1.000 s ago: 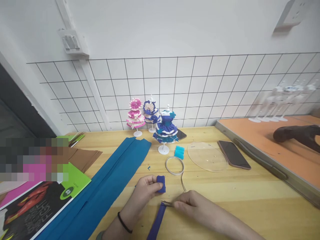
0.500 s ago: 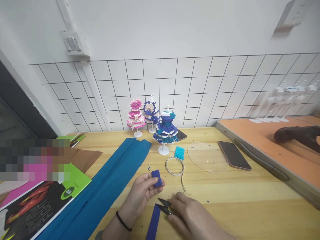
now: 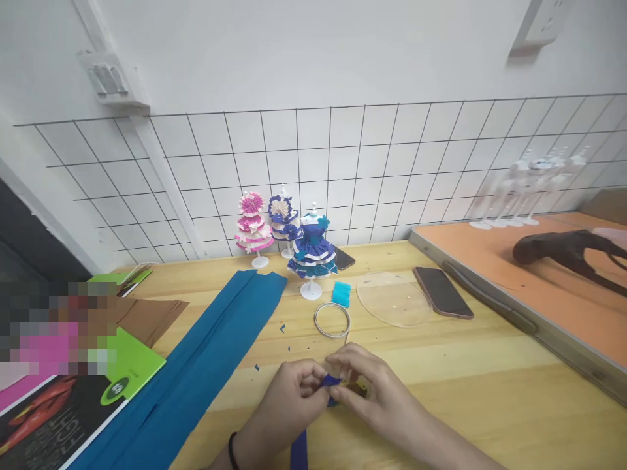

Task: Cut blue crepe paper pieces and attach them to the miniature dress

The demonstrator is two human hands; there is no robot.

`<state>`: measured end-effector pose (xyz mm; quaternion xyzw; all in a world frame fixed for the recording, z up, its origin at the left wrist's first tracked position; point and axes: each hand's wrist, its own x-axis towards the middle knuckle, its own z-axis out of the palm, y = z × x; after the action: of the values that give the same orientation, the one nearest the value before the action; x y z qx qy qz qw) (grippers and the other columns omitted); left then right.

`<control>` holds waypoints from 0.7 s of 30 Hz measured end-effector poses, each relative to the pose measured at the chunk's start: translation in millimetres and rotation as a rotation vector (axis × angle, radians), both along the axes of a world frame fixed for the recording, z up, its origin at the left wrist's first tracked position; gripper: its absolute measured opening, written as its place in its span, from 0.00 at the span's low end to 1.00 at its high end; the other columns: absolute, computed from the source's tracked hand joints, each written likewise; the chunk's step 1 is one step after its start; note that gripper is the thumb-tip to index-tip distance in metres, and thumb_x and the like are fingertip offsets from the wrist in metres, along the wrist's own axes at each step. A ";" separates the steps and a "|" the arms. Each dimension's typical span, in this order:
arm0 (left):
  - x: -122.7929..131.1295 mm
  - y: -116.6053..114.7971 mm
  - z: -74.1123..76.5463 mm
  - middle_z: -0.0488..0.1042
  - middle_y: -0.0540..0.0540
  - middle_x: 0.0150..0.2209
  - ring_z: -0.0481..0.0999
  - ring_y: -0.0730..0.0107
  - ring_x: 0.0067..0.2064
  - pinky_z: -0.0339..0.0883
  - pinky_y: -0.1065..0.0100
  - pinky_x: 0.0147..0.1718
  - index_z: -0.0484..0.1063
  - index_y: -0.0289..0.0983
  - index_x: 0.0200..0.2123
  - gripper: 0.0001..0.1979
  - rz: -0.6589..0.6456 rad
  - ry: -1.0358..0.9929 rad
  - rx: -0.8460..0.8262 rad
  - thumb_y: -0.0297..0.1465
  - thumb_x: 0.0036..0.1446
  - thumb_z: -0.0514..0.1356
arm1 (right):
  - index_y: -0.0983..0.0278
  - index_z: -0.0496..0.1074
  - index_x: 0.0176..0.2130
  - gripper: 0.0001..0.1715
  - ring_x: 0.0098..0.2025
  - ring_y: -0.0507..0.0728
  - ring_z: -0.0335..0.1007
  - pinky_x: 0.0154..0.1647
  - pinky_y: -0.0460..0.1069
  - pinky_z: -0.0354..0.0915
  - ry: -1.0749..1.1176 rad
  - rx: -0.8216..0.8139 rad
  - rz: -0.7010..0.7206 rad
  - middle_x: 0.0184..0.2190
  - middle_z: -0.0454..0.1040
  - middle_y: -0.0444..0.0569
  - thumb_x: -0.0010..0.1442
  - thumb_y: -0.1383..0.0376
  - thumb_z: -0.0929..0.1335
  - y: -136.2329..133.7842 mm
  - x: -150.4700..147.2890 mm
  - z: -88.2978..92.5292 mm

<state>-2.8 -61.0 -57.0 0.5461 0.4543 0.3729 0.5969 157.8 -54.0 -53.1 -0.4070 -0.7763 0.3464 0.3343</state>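
My left hand (image 3: 298, 397) is closed, pinching a small folded piece of purple-blue crepe paper (image 3: 332, 380) between thumb and fingers. My right hand (image 3: 379, 390) meets it there, thumb and fingertips on the paper's right side. Tucked in the right palm are thread snips (image 3: 363, 385); only a bit of yellow shows, and their blades are hidden. Below the hands a purple-blue paper strip (image 3: 299, 452) lies on the wooden table (image 3: 470, 405). Just beyond them rests a coil of silver wire (image 3: 316, 320), its loose end running behind my right hand.
Miniature dress forms in pink (image 3: 253, 228) and blue paper dresses (image 3: 312, 251) stand at the back. Teal crepe paper (image 3: 210, 352) lies left. A turquoise piece (image 3: 341, 294), clear disc (image 3: 392, 300) and phone (image 3: 443, 292) lie right, near an orange board (image 3: 490, 261) holding a dark object (image 3: 553, 248).
My hands have come together; the right has moved up to the paper in the left. The snips' blades no longer show. More paper scraps are visible on the table. The view has shifted slightly.
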 end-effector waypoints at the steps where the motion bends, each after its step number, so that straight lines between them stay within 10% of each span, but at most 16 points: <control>1: 0.8 -1.0 -0.3 0.73 0.48 0.23 0.70 0.72 0.26 0.62 0.74 0.26 0.71 0.33 0.23 0.04 -0.005 0.023 0.014 0.29 0.44 0.60 | 0.63 0.68 0.37 0.08 0.32 0.53 0.65 0.32 0.45 0.62 0.002 -0.027 0.019 0.31 0.68 0.47 0.53 0.67 0.65 0.0 -0.5 -1.2; 21: -3.4 3.5 -0.2 0.72 0.47 0.26 0.71 0.71 0.26 0.65 0.71 0.27 0.67 0.34 0.33 0.11 0.093 -0.032 -0.011 0.32 0.45 0.60 | 0.67 0.65 0.27 0.21 0.20 0.48 0.61 0.24 0.43 0.58 0.555 -0.600 -0.065 0.17 0.64 0.40 0.42 0.53 0.71 11.5 -5.0 -11.1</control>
<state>-6.2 -57.6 -57.3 0.5150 0.4716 0.4063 0.5892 152.8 -42.5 -64.2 -0.4017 -0.5078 0.6435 0.4083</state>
